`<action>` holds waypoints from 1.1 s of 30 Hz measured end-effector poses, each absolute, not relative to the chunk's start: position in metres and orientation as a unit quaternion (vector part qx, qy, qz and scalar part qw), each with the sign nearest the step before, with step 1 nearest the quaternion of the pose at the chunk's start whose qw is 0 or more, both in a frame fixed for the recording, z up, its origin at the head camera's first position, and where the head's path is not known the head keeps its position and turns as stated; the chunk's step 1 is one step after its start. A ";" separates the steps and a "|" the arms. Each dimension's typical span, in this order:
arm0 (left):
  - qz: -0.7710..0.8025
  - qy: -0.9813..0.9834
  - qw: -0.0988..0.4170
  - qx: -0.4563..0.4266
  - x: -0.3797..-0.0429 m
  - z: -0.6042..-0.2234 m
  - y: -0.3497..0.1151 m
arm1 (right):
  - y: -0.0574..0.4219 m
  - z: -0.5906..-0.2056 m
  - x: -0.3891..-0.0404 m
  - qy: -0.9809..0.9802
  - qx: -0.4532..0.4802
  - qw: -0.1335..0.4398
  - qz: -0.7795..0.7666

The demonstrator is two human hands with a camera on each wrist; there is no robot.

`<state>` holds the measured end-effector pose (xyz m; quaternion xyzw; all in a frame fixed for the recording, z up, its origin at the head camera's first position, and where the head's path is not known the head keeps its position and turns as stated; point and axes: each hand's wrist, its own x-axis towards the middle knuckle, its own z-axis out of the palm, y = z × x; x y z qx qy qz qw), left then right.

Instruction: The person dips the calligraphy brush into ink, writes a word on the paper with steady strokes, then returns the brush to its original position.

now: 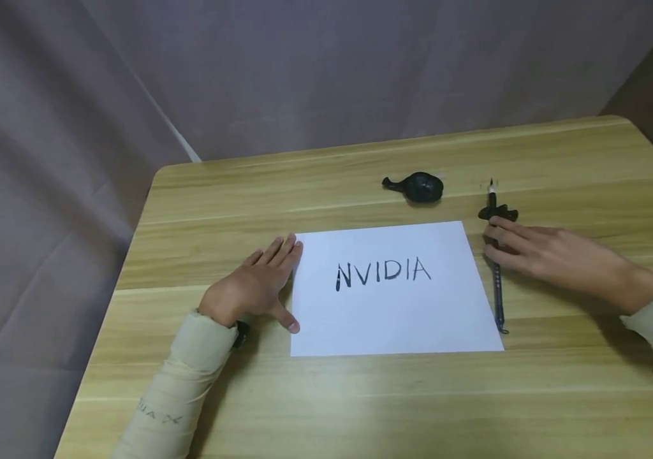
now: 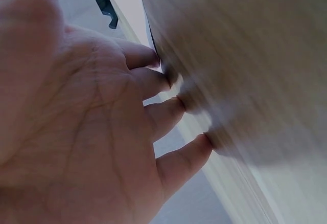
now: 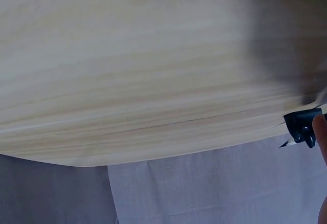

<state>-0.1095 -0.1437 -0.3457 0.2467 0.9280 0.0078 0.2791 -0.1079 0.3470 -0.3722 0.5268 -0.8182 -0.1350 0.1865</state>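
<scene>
A white sheet of paper bears the hand-drawn black letters "NVIDIA". At its left edge lies my left hand, fingers spread straight and fingertips touching the table by the paper's border. My right hand, right of the sheet, holds a dark-handled writing brush around its middle; the thumb is hidden in the head view. The brush's upper part lies across a small black brush rest, its dark tip pointing to the table's far side. That rest also shows beside a fingertip in the right wrist view.
A black gourd-shaped dish sits behind the paper, left of the brush rest. The wooden table has rounded far corners, and a grey curtain hangs along its far and left sides.
</scene>
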 end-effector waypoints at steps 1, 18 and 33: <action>0.007 0.928 0.279 0.247 -0.110 -0.346 -0.143 | 0.348 -0.372 -0.107 -0.818 0.527 0.186 -0.135; 0.040 0.934 0.268 0.235 -0.104 -0.351 -0.140 | 0.353 -0.372 -0.100 -0.842 0.511 0.128 -0.114; 0.039 0.933 0.271 0.234 -0.106 -0.351 -0.144 | 0.351 -0.369 -0.094 -0.875 0.468 0.113 -0.051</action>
